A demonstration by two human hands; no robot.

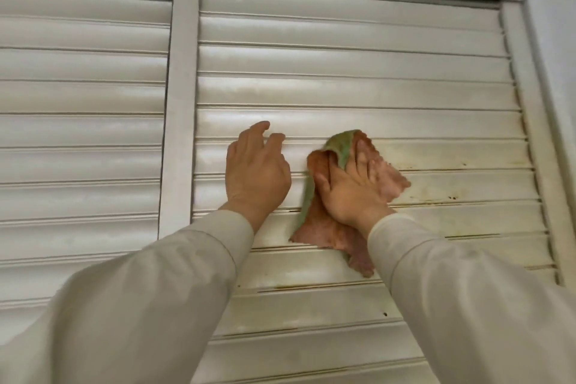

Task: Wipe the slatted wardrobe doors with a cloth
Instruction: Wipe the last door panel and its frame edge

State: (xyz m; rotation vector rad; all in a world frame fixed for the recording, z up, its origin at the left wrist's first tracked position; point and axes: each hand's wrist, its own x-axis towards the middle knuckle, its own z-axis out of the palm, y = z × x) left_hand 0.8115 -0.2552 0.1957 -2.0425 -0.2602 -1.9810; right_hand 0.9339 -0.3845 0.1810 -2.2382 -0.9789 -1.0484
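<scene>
two slatted doors (84,103) (358,72), one cloth (324,227), two hands (257,178) (352,193), two sleeves (140,296) (467,299).

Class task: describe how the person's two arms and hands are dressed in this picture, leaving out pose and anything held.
Both arms wear long, loose sleeves of a pale beige, plain fabric with soft folds, ending in narrow cuffs at the wrists. The left hand and right hand are bare: no gloves, and no rings, watch or bracelet show. The sleeves carry no visible logo or pattern.

Head view, close, tilted upward

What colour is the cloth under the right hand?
Pinkish-brown cloth with a green edge, seen in the head view.
</scene>
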